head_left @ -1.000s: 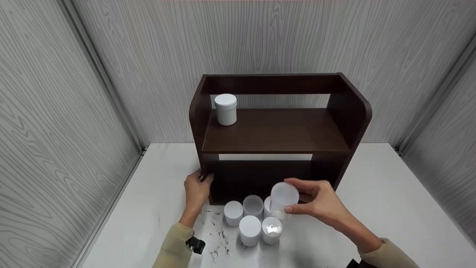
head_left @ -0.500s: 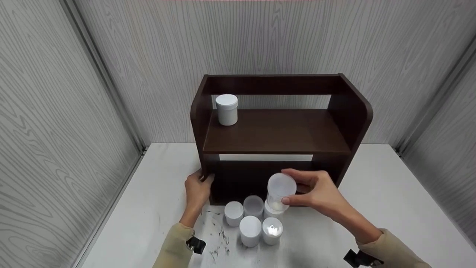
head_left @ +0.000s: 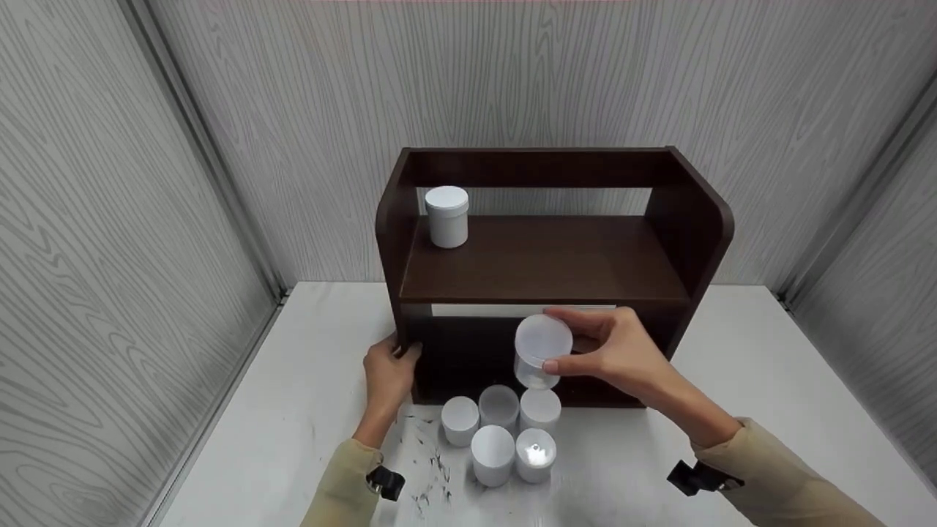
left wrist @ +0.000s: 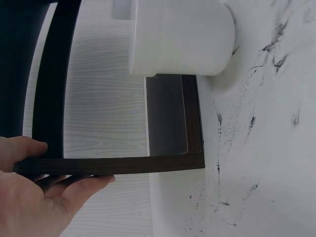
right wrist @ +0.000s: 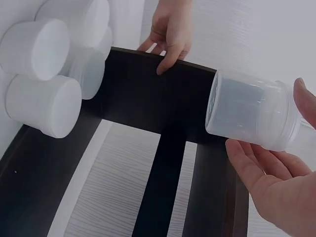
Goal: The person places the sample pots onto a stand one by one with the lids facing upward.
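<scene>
My right hand [head_left: 618, 355] grips a clear plastic jar [head_left: 542, 351] around its lid, thumb on the near side and fingers behind. The jar hangs in front of the lower compartment of a dark brown wooden shelf [head_left: 545, 260]; in the right wrist view the clear jar [right wrist: 249, 108] looks empty. My left hand [head_left: 388, 373] grips the shelf's left side panel, its thumb inside and its fingers outside, as the left wrist view confirms with the side panel [left wrist: 113, 165] pinched. A white lidded jar [head_left: 446, 217] stands on the upper board at the left.
Several jars stand grouped on the white table [head_left: 315, 424] before the shelf, among them a white jar [head_left: 492, 454], a greyish translucent jar [head_left: 498, 406] and a shiny-topped jar [head_left: 536, 454]. Dark scuff marks [head_left: 437, 465] lie left of them. Wood-grain panels [head_left: 542, 73] surround the table.
My right hand has raised the clear jar and carried it slightly left and toward the shelf, uncovering a white jar beneath. My left hand keeps its grip on the side panel.
</scene>
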Action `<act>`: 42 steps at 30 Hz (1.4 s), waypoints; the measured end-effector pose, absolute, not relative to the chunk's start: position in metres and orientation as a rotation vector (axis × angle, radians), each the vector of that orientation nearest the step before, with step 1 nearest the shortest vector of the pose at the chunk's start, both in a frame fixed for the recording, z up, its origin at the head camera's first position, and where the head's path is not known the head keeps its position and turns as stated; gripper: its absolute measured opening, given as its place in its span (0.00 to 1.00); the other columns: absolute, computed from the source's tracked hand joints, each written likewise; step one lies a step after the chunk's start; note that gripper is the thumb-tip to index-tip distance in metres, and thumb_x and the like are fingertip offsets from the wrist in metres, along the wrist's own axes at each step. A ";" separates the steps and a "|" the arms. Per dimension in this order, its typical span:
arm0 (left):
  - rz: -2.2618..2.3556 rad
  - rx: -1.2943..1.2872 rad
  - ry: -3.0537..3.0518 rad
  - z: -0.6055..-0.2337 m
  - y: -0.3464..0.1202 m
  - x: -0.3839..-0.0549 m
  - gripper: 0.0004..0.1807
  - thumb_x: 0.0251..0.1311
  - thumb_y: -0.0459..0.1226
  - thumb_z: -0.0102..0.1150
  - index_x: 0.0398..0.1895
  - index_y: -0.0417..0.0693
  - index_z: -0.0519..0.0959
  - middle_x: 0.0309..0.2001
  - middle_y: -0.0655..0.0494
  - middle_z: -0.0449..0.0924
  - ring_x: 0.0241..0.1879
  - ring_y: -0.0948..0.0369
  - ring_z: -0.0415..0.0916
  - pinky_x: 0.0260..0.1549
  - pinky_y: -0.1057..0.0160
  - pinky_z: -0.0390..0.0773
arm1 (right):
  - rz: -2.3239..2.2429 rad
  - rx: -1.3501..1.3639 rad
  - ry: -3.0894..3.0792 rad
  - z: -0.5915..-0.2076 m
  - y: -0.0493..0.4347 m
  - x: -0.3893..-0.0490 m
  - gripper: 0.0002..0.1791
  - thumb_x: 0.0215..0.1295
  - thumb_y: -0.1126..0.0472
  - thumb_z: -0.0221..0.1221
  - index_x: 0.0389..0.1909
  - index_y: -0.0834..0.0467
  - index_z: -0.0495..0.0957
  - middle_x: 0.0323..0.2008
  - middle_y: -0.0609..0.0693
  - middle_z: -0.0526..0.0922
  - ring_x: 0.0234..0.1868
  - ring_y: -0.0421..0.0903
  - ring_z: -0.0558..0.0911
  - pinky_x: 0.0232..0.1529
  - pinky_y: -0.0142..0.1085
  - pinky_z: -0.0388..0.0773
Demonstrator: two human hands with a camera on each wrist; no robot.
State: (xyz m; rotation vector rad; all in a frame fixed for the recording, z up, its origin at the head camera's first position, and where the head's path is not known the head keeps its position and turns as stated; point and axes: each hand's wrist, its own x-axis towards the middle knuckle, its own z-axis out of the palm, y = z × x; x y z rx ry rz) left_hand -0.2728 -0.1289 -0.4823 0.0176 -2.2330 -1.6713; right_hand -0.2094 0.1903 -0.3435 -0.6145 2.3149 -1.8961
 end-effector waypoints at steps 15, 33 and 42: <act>-1.648 0.042 -2.234 -0.482 -0.127 -0.273 0.22 0.69 0.31 0.62 0.62 0.24 0.78 0.59 0.30 0.81 0.60 0.39 0.80 0.57 0.45 0.81 | -1.881 -0.643 2.449 -0.310 0.182 -0.227 0.38 0.48 0.67 0.82 0.64 0.64 0.82 0.55 0.56 0.88 0.51 0.52 0.88 0.49 0.37 0.85; -1.694 0.061 -2.237 -0.482 -0.128 -0.273 0.24 0.71 0.31 0.60 0.66 0.24 0.74 0.61 0.29 0.79 0.60 0.40 0.80 0.56 0.47 0.82 | -1.928 -0.644 2.423 -0.276 0.171 -0.269 0.38 0.50 0.65 0.82 0.65 0.64 0.81 0.51 0.58 0.89 0.49 0.51 0.89 0.47 0.39 0.86; -1.679 0.047 -2.227 -0.483 -0.127 -0.274 0.24 0.71 0.30 0.60 0.65 0.23 0.75 0.60 0.29 0.79 0.60 0.41 0.80 0.56 0.47 0.82 | -1.888 -0.643 2.440 -0.267 0.165 -0.298 0.37 0.52 0.63 0.81 0.65 0.63 0.81 0.54 0.57 0.88 0.53 0.50 0.87 0.50 0.36 0.84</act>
